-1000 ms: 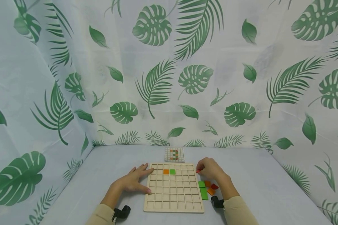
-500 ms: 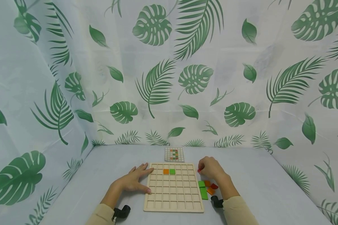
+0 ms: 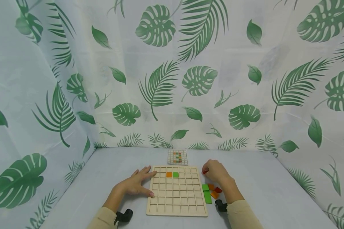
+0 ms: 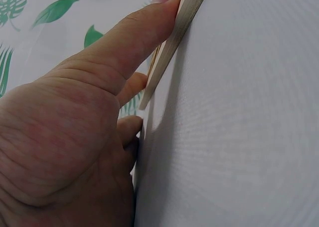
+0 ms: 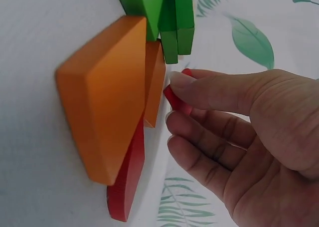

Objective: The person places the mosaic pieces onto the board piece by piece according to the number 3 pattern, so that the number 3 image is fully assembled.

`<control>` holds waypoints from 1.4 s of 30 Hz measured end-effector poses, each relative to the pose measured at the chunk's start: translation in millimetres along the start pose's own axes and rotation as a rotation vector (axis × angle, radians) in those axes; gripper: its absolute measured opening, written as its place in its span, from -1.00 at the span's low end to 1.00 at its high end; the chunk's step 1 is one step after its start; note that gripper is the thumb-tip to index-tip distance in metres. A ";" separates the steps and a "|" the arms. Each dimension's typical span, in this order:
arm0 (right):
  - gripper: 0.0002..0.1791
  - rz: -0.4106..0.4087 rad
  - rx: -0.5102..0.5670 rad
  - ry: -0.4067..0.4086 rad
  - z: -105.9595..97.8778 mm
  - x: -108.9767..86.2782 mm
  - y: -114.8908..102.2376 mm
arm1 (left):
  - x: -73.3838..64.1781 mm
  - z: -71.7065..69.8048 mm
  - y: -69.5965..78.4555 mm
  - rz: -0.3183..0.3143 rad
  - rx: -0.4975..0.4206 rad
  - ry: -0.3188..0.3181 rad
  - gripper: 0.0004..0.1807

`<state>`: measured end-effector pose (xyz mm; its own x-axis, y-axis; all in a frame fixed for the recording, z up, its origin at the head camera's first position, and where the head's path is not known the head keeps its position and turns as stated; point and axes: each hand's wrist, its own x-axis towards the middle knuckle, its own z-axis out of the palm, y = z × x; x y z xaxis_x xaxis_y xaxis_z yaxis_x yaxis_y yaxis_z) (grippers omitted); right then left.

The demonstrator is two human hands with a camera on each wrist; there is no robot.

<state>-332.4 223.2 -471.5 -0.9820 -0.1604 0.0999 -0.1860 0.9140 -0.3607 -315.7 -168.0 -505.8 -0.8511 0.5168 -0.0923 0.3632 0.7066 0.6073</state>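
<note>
Head view: the left hand (image 3: 139,184) has its fingers spread, with thumb and index tips resting on the left edge of the board (image 3: 177,192). The right hand (image 3: 215,170) pinches a red piece (image 3: 205,172). The governing relation is that the board lies just to the left of the right fingertips, its far right corner nearest them; the right hand is the one at the red piece, the left well apart from it. An orange tile (image 3: 169,174) and a green tile (image 3: 175,174) sit in adjoining cells, left of the right fingertips and roughly level with them. Green pieces (image 3: 207,197), orange pieces (image 3: 214,194) and a second red piece (image 3: 218,190) lie on the person's side of those fingertips. Beyond the left fingertips and to their right, a card (image 3: 177,157) bears coloured cells on a grid, the pattern resembling a 3. No brand, label or lettering is legible. Left wrist view: the thumb lies along the board's edge; other fingers are partly hidden. Right wrist view: thumb and forefinger clasp the red piece, remaining fingers loosely bent; its long axis cannot be determined, the thumb covering part of it.
</note>
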 end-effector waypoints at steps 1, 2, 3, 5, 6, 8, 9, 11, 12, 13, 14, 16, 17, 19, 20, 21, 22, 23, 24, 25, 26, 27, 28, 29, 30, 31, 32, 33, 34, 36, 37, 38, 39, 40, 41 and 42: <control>-0.82 -0.005 -0.003 0.003 -0.5 -0.2 -0.1 | 0.2 0.2 -0.3 0.000 0.000 0.000 0.17; -0.83 -0.014 -0.007 0.006 -1.2 -0.4 -0.4 | 0.3 0.3 -0.5 0.001 0.001 0.001 0.17; -0.84 -0.014 -0.010 0.005 -1.8 -0.8 -0.8 | 0.3 0.4 -0.5 0.000 0.002 0.003 0.17; -0.86 -0.016 -0.019 0.004 -3.2 -1.6 -1.6 | 0.2 0.4 -0.1 -0.002 0.003 0.005 0.17; -0.86 -0.016 -0.028 0.003 -3.4 -1.6 -1.4 | 0.1 0.3 0.2 -0.002 0.003 0.004 0.17; -0.87 -0.012 -0.043 0.003 -4.5 -2.3 -2.1 | -0.4 0.0 1.3 -0.004 0.005 0.003 0.17; -0.87 -0.009 -0.049 0.002 -4.7 -2.4 -2.0 | -0.7 -0.2 1.9 -0.005 0.006 0.002 0.17; -0.87 -0.014 -0.058 0.007 -5.1 -2.4 -2.3 | -1.3 -0.6 3.1 -0.005 0.007 0.001 0.16; -0.88 -0.021 -0.057 0.011 -5.1 -2.3 -2.4 | -1.6 -0.7 3.6 -0.007 0.007 0.000 0.16; -0.88 -0.026 -0.052 0.016 -5.3 -2.2 -3.0 | -2.0 -0.8 4.0 -0.008 0.008 0.000 0.15; -0.88 -0.033 -0.047 0.022 -5.2 -2.0 -3.4 | -2.3 -0.8 4.2 -0.008 0.009 0.001 0.15; -0.88 -0.048 -0.034 0.035 -4.5 -1.3 -4.3 | -2.7 -0.7 4.4 -0.008 0.009 0.001 0.15; -0.87 -0.052 -0.028 0.041 -4.0 -0.8 -4.8 | -2.7 -0.5 4.3 -0.008 0.010 0.000 0.15; -0.88 -0.064 -0.017 0.054 -3.3 0.1 -6.6 | -2.8 -0.3 3.9 -0.005 0.011 0.000 0.15; -0.89 -0.074 -0.011 0.061 -3.0 0.6 -7.7 | -2.7 -0.2 3.6 -0.003 0.009 -0.001 0.15; -0.89 -0.085 -0.008 0.070 -2.6 1.0 -8.6 | -2.6 -0.1 3.3 -0.001 0.009 -0.002 0.15; -0.90 -0.088 -0.002 0.076 -2.3 1.2 -9.9 | -2.5 0.0 2.9 0.003 0.010 -0.002 0.15; -0.90 -0.092 0.003 0.084 -2.1 1.3 -11.3 | -2.3 0.0 2.5 0.004 0.011 -0.001 0.14; -0.89 -0.096 0.010 0.090 -1.8 1.4 -12.5 | -2.2 0.0 2.3 0.006 0.012 0.000 0.14; -0.89 -0.098 0.014 0.096 -1.4 1.4 -13.6 | -2.0 -0.1 2.2 0.009 0.013 0.001 0.14; -0.89 -0.102 0.018 0.101 -1.1 1.4 -14.7 | -1.8 0.0 2.1 0.008 0.016 0.003 0.15; -0.89 -0.102 0.021 0.102 -0.8 1.4 -15.6 | -1.6 0.0 2.0 0.007 0.020 0.004 0.15; -0.90 -0.105 0.027 0.104 -0.6 1.1 -16.8 | -1.5 0.2 2.0 0.007 0.022 0.004 0.15; -0.90 -0.116 0.030 0.107 -0.5 1.0 -17.8 | -1.5 0.3 2.1 0.005 0.024 0.005 0.15; -0.90 -0.124 0.034 0.109 -0.3 1.0 -18.7 | -1.4 0.3 2.1 0.004 0.026 0.006 0.15; -0.91 -0.134 0.043 0.112 -0.4 0.7 -20.0 | -1.4 0.4 2.3 0.003 0.026 0.006 0.15; -0.91 -0.142 0.055 0.114 -0.7 0.3 -21.5 | -1.4 0.4 2.2 0.002 0.026 0.006 0.15; -0.91 -0.151 0.072 0.115 -0.9 0.2 -22.9 | -1.4 0.3 2.1 0.004 0.025 0.005 0.15; -0.92 -0.160 0.089 0.114 -1.1 0.1 -24.4 | -1.3 0.2 2.0 0.006 0.025 0.006 0.14; -0.92 -0.174 0.127 0.108 -1.2 0.1 -27.4 | -1.3 0.0 1.9 0.008 0.025 0.007 0.15; -0.92 -0.181 0.145 0.105 -1.4 -0.2 -29.0 | -1.3 -0.1 1.8 0.010 0.022 0.007 0.15; -0.92 -0.187 0.158 0.105 -1.2 -0.1 -30.4 | -1.3 -0.3 1.7 0.011 0.022 0.007 0.15; -0.91 -0.193 0.169 0.104 -1.0 0.1 -31.7 | -1.3 -0.4 1.8 0.013 0.020 0.007 0.15; -0.90 -0.199 0.175 0.106 -0.9 0.1 -33.1 | -1.4 -0.5 1.9 0.013 0.022 0.007 0.15; -0.89 -0.203 0.182 0.109 -0.9 -0.2 -34.5 | -1.4 -0.6 2.0 0.012 0.021 0.006 0.15; -0.88 -0.206 0.184 0.113 -0.9 -0.4 -35.9 | -1.4 -0.7 2.0 0.012 0.022 0.005 0.15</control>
<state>-325.2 190.8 -457.8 -0.9149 -0.2836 0.2872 -0.3940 0.7819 -0.4831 -314.0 -167.7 -503.9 -0.8486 0.5228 -0.0807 0.3815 0.7106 0.5912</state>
